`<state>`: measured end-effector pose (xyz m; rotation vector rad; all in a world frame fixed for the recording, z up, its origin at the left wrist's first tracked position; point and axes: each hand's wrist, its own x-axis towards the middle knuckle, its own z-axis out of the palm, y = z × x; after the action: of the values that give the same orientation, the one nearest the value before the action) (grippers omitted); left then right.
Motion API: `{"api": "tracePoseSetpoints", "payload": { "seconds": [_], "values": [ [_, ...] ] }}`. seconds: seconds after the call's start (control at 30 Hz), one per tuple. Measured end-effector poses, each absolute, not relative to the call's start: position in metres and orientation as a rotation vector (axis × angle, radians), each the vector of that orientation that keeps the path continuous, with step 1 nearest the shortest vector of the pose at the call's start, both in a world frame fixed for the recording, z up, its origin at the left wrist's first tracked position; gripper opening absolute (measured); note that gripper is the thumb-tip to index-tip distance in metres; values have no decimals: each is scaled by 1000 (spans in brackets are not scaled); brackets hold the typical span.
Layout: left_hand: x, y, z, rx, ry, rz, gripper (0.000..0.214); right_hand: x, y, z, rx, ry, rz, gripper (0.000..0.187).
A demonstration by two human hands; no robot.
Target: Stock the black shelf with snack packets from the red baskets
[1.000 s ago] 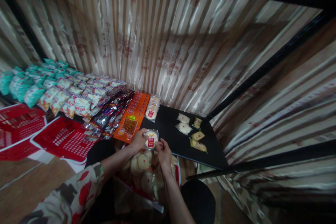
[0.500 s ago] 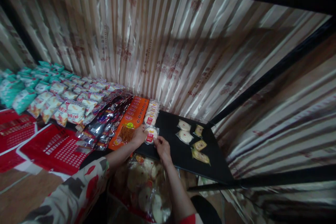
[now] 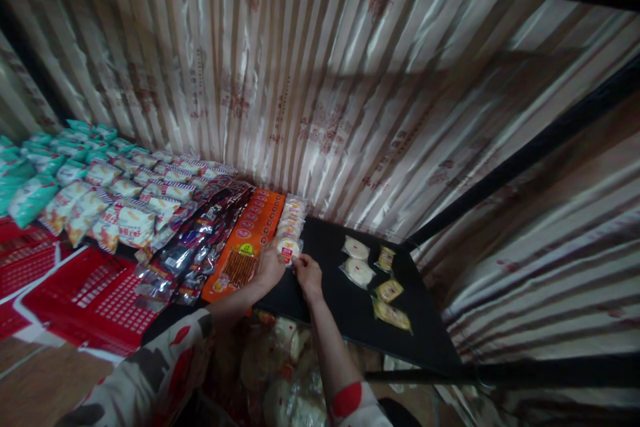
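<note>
Left hand (image 3: 271,266) and right hand (image 3: 308,276) pinch a round packet (image 3: 288,251); left grip apparently narrow, partly hidden.

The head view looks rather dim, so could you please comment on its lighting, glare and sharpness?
Head view: dim overall, nearly black at top right; streaky highlights on the striped curtain; in the same head view, lettering on the round packet is too soft to read.

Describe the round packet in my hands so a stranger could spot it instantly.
On the black shelf, find the orange pack; a row of white packets runs along its right side. The red-labelled round packet is at the row's near end, set apart by your left hand and right hand holding its edges.
</note>
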<state>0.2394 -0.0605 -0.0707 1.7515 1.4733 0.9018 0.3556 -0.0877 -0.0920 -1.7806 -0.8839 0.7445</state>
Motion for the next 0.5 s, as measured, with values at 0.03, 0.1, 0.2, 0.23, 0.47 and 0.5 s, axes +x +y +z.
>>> {"api": "tracePoseSetpoints", "payload": {
  "seconds": [0.03, 0.1, 0.2, 0.23, 0.47, 0.5],
  "values": [
    [240, -60, -72, 1768, 1471, 909, 48, 356, -86, -92, -1790, -889, 738, 12],
    [241, -61, -75, 1809, 1478, 901, 48, 357, -83, -91, -1808, -903, 729, 11],
    [242, -61, -76, 1911, 1481, 874, 48, 357, -79, -93, -1823, -922, 718, 12],
    [242, -61, -77, 1938, 1482, 867, 48, 357, -77, -94, -1827, -927, 711, 11],
    [240, -61, -76, 2054, 1493, 779, 44, 358, -67, -102, -1868, -935, 609, 6],
    [240, -62, -76, 2075, 1489, 765, 44, 359, -66, -102, -1877, -934, 594, 6]
  ]
}}
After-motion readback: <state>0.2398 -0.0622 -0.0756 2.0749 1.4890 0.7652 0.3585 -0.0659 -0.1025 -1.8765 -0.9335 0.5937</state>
